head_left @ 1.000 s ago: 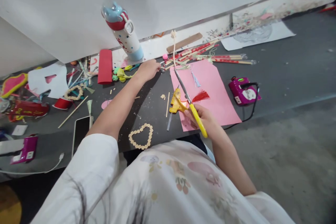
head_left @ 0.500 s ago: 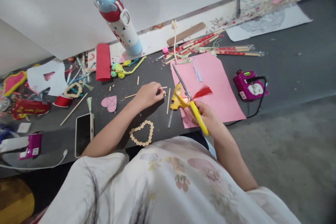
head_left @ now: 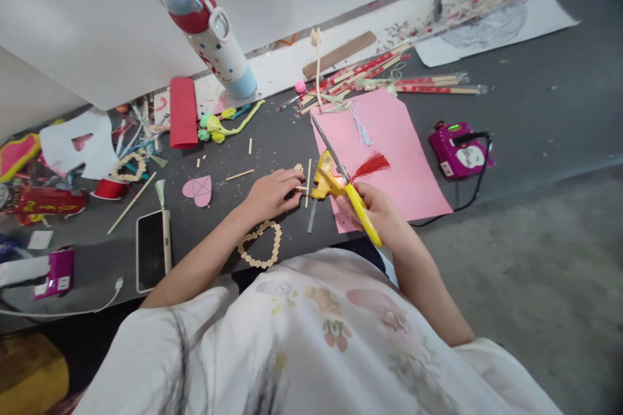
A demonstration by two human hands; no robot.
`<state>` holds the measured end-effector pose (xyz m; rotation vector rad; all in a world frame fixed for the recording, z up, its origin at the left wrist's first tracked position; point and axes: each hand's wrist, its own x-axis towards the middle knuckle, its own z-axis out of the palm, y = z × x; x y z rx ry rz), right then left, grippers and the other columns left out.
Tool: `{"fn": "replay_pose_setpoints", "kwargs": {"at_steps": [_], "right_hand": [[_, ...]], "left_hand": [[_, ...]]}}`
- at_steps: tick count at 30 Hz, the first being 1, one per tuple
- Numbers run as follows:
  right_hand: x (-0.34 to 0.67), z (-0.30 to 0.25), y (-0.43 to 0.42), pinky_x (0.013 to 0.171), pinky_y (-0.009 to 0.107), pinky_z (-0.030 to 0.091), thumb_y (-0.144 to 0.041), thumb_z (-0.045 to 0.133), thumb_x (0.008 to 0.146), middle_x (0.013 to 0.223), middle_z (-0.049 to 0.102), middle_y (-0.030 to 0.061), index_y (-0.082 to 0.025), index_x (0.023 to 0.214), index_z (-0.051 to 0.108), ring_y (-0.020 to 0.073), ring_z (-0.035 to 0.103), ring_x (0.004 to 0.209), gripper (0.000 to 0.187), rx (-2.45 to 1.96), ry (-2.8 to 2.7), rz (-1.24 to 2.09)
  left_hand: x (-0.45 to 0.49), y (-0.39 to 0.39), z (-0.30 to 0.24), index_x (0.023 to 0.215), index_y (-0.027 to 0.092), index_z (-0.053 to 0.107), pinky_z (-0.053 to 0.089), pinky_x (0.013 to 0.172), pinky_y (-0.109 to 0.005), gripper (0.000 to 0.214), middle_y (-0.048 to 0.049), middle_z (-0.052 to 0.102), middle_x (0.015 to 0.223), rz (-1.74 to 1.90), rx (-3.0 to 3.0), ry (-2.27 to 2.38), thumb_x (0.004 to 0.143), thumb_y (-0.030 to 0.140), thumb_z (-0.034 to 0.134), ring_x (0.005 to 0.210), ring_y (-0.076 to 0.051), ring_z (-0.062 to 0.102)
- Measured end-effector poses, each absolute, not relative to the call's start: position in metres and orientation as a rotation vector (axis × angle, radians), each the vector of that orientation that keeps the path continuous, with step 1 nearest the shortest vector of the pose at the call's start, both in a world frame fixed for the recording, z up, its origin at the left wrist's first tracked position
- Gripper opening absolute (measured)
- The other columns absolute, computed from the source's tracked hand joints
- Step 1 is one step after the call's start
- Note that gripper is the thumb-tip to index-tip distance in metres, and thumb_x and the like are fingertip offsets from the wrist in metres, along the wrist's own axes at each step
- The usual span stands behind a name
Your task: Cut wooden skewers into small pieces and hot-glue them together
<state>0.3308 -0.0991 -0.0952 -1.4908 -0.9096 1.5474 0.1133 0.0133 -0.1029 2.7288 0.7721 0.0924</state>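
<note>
My right hand [head_left: 377,213] is closed round the yellow handles of a pair of scissors [head_left: 343,178], whose long blades point up and left over a pink sheet of paper [head_left: 389,155]. A yellow glue gun [head_left: 325,180] lies on the dark table just left of the scissors. My left hand [head_left: 272,191] rests on the table with its fingers pinched on a short wooden stick [head_left: 300,188] next to the glue gun. A heart made of small wooden pieces [head_left: 261,245] lies below my left wrist. A red tassel [head_left: 372,163] lies on the pink paper.
A spotted bottle with a blue cap [head_left: 209,35] stands at the back. A phone [head_left: 150,248] lies at the left, near a pink paper heart [head_left: 198,189] and a red roll [head_left: 183,111]. A magenta device with a black cable [head_left: 456,150] sits right. Red-and-wood sticks [head_left: 384,78] lie behind.
My left hand drew back from the far clutter near the bottle to the table beside the glue gun and pinched a small stick. My right hand stayed in place with the scissors.
</note>
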Motion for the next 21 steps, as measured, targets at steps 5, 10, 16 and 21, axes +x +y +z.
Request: {"fn": "replay_pose_setpoints", "kwargs": {"at_steps": [5,10,16,21], "right_hand": [[0.332,-0.096,-0.099,0.044,0.021,0.031,-0.044,0.068,0.074,0.054,0.038,-0.0088,-0.021,0.075,0.044,0.0059,0.034,0.044,0.033,-1.492,-0.969,1.505],[0.331,-0.095,-0.1,0.044,0.022,0.03,-0.048,0.064,0.077,0.052,0.035,-0.0089,-0.021,0.077,0.046,0.0062,0.032,0.043,0.033,-1.489,-0.993,1.492],[0.331,-0.095,-0.1,0.042,0.021,0.03,-0.048,0.065,0.076,0.052,0.037,-0.0094,-0.021,0.079,0.046,0.0058,0.033,0.041,0.033,-1.497,-0.955,1.535],[0.331,-0.094,-0.099,0.04,0.02,0.028,-0.046,0.068,0.074,0.051,0.039,-0.0095,-0.021,0.077,0.045,0.0052,0.034,0.04,0.034,-1.521,-0.927,1.542]], "left_hand": [[0.113,0.014,-0.103,0.088,0.02,0.059,0.045,0.092,-0.031,0.016,-0.0025,0.061,0.125,0.05,2.666,0.762,0.089,0.027,0.045,0.112,-0.018,0.056],[0.113,0.016,-0.1,0.089,0.02,0.06,0.044,0.094,-0.033,0.016,-0.005,0.059,0.127,-0.008,2.621,0.829,0.087,0.027,0.046,0.113,-0.02,0.056],[0.11,0.018,-0.097,0.087,0.02,0.058,0.043,0.094,-0.029,0.011,-0.0057,0.06,0.121,0.16,2.496,0.869,0.083,0.025,0.049,0.11,-0.016,0.056],[0.115,0.035,-0.092,0.08,0.018,0.059,0.044,0.074,-0.026,0.013,-0.0054,0.061,0.092,0.259,2.381,1.217,0.082,0.027,0.049,0.083,-0.014,0.056]]}}
